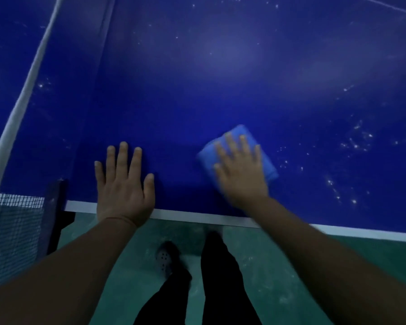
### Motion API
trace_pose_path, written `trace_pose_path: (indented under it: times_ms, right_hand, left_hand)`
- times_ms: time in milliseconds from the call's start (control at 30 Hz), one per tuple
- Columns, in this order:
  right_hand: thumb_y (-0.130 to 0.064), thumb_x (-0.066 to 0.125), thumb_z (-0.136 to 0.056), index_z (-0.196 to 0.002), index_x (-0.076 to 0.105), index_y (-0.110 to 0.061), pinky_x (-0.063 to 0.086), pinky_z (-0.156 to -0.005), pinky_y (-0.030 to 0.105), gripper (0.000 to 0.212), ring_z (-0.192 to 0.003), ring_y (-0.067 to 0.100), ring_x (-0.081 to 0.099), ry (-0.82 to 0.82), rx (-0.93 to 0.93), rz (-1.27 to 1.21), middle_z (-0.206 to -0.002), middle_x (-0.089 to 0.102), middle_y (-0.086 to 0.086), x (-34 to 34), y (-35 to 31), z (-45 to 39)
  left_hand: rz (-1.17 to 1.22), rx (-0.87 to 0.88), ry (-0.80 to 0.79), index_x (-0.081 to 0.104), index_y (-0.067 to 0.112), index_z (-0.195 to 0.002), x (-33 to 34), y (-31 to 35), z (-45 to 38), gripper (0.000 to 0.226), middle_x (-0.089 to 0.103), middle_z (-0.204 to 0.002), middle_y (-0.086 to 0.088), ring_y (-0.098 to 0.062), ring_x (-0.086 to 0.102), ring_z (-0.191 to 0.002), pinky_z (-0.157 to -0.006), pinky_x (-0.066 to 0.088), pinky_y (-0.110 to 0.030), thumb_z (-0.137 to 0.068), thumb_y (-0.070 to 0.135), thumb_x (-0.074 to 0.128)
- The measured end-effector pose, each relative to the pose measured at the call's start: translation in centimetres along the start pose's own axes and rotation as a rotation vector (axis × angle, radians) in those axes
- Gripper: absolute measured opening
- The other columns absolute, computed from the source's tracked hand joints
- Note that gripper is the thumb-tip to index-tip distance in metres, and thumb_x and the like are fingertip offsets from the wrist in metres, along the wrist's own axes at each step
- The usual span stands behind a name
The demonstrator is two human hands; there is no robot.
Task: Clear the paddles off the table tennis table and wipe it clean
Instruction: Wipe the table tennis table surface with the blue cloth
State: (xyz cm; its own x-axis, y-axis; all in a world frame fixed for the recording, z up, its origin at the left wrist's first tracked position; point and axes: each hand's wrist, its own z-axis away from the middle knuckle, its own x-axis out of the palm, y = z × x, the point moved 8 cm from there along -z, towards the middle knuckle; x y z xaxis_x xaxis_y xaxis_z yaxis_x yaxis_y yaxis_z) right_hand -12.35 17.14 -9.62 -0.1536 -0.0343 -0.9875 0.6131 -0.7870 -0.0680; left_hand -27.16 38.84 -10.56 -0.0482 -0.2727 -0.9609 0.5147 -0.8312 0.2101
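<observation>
The dark blue table tennis table [220, 78] fills the upper view, with its white side line [197, 216] near me. My right hand [240, 170] presses flat on a folded light blue cloth [267, 165] lying on the surface near the edge; the hand looks motion-blurred. My left hand [123, 184] rests flat on the table with fingers spread and nothing in it, just left of the cloth. White specks [352, 146] dot the surface to the right of the cloth. No paddle is in view.
The net [14, 221] with its white top band [21, 109] and dark post [56, 207] stands at the left. Below the table edge are the green floor [267, 266], my dark trousers and a grey shoe [164, 259].
</observation>
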Motion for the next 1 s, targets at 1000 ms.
trace_pose_path:
  times_ms: [1000]
  right_hand:
    - [-0.049, 0.033, -0.102, -0.152, 0.040, -0.028, 0.014, -0.115, 0.070, 0.054, -0.152, 0.035, 0.020, 0.018, -0.090, 0.005, -0.164, 0.029, 0.003, 1.4, 0.1, 7.5]
  left_hand:
    - [-0.013, -0.009, 0.023, 0.012, 0.021, -0.160, -0.1, -0.1, 0.1, 0.069, 0.000, -0.168, -0.007, -0.023, -0.011, -0.154, -0.124, -0.007, -0.050, -0.098, 0.053, 0.014]
